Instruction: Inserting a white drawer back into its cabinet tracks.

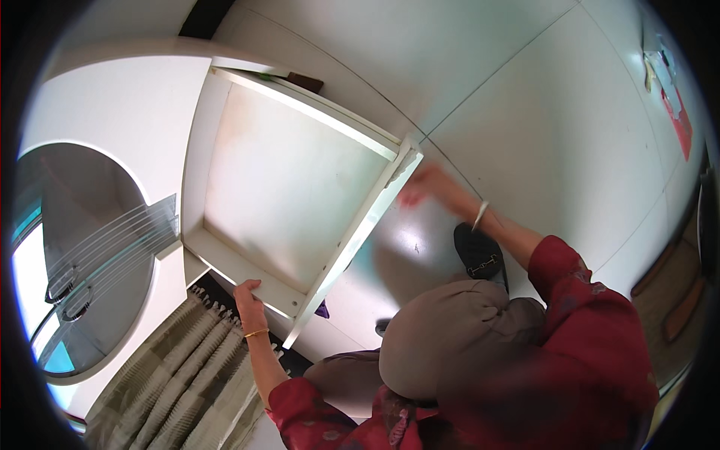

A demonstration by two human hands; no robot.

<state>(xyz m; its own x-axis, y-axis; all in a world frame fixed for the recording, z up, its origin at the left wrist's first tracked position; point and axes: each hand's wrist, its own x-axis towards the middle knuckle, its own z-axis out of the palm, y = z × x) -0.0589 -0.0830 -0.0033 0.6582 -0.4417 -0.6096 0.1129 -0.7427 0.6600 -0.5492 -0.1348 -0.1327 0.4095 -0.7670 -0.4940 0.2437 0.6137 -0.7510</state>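
Note:
A white drawer (pixel 292 174), its inside bare and faintly stained, is pulled out from a white cabinet. My left hand (pixel 250 304) rests on the drawer's near side wall, fingers over its edge. Blurred by motion, my right hand (pixel 422 185) is just off the outer face of the drawer front (pixel 360 242); something reddish shows at its fingers, and I cannot tell whether it is held. The top edge of the drawer front looks chipped near its far corner.
Left of the drawer are an oval mirror (pixel 101 225) and a clear ridged panel (pixel 163 219). A fringed striped cloth (pixel 185 360) hangs at the lower left. My black shoe (pixel 478 253) stands on the tiled floor (pixel 523 140). A red item (pixel 679 126) lies far right.

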